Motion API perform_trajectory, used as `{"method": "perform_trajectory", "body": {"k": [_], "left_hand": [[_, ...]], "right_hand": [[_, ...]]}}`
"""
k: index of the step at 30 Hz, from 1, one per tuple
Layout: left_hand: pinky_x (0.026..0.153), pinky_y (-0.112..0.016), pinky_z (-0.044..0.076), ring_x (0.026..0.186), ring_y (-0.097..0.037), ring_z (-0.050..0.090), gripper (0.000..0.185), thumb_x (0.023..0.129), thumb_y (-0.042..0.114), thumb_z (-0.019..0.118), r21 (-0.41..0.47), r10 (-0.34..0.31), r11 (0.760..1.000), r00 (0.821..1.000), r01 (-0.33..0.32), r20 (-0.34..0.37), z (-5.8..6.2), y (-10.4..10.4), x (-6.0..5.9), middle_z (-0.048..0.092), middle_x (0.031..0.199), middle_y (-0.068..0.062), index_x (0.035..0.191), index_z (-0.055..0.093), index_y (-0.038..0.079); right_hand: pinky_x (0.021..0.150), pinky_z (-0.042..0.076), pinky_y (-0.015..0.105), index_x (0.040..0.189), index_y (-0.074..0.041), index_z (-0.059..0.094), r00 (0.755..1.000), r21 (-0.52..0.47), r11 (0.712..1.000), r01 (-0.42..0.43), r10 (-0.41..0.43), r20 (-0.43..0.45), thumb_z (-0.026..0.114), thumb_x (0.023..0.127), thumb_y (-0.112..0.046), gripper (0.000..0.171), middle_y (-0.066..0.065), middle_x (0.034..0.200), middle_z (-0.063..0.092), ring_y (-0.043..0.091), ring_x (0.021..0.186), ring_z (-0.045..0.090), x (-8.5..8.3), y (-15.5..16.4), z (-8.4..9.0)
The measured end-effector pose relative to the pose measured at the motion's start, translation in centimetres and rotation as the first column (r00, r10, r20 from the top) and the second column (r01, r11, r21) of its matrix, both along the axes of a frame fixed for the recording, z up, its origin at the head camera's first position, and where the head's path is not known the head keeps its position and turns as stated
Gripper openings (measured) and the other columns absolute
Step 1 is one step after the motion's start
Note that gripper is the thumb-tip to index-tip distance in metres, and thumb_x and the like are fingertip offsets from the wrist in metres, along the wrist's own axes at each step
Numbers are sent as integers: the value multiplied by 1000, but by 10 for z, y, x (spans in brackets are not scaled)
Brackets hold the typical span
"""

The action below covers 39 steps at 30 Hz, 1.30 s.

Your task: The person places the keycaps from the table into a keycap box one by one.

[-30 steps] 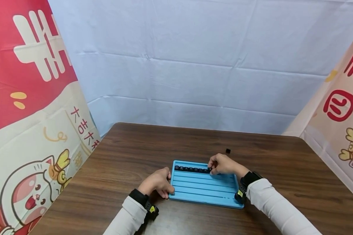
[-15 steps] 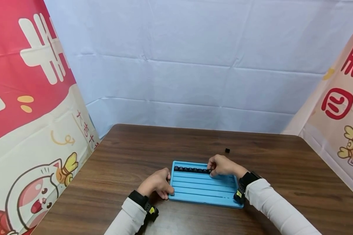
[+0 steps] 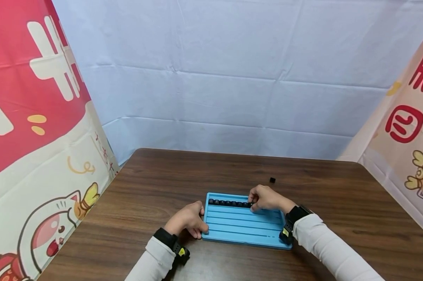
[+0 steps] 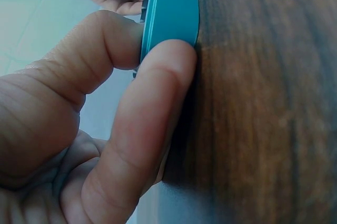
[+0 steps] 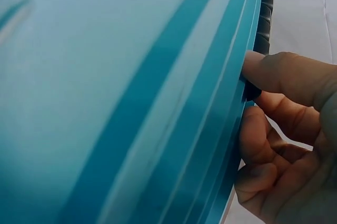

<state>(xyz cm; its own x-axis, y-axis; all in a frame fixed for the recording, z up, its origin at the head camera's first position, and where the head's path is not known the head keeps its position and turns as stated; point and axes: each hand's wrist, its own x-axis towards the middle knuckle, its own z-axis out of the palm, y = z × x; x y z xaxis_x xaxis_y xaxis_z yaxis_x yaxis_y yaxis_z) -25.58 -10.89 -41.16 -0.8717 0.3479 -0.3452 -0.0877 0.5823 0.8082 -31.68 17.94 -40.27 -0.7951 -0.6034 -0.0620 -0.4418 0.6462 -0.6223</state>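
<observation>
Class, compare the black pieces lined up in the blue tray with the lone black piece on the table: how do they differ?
The row of black pieces sits in the blue tray's farthest groove; the lone black piece lies on the table beyond it. The right hand touches the row's end; nothing touches the lone piece. Both are small and black.

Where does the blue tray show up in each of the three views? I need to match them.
Head: the blue tray lies low in the centre, between both hands.
Left wrist: its edge runs down from the top centre, pinched by the left hand.
Right wrist: it fills the left and centre.
Shared landmark: the row of black pieces in its far groove.
</observation>
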Motion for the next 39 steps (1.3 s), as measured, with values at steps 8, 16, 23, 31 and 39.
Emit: {"method": "perform_trajectory", "body": {"k": [8, 16, 23, 31, 39], "left_hand": [[42, -32, 51, 42, -19, 57, 37, 69, -10, 68, -8, -9, 1000, 1000, 8, -8, 0, -1, 0, 60, 58, -18, 93, 42, -1], [42, -32, 51, 42, -19, 58, 36, 70, -9, 69, -8, -10, 1000, 1000, 10, -5, 0, -1, 0, 59, 58, -19, 93, 42, -1], [42, -32, 51, 42, -19, 58, 37, 69, -10, 69, -5, -6, 1000, 1000, 6, -4, -1, -1, -1, 59, 58, -19, 93, 42, -1], [42, -32, 51, 42, -19, 58, 37, 68, -11, 68, 6, 0, 1000, 1000, 0, 0, -2, 0, -1, 60, 59, -19, 92, 42, -1], [42, -32, 51, 42, -19, 58, 37, 68, -10, 68, 6, -2, 1000, 1000, 2, -5, -2, 0, -2, 60, 58, -19, 93, 42, -2]], "right_hand": [[60, 40, 31, 86, -6, 61, 1000, -16, 1000, -16, 16, -8, 73, 78, -1, 15, 0, 76, 52, 16, 67, 45, 1, -1, 0], [60, 39, 30, 86, -6, 61, 1000, -16, 1000, -14, 14, 3, 72, 79, -2, 14, 0, 75, 52, 15, 66, 45, 1, 0, -1], [60, 38, 31, 85, -6, 61, 1000, -13, 1000, -15, 15, -12, 73, 78, -2, 14, 0, 75, 52, 15, 66, 44, 1, 0, -2], [61, 37, 32, 90, -5, 61, 1000, 7, 1000, 7, -7, -3, 73, 78, -3, 17, 1, 76, 51, 16, 68, 44, 2, -1, -1], [61, 37, 34, 101, -2, 60, 1000, 61, 998, 18, -18, -11, 73, 80, -8, 26, 3, 77, 48, 18, 69, 43, 5, -6, 5]]}}
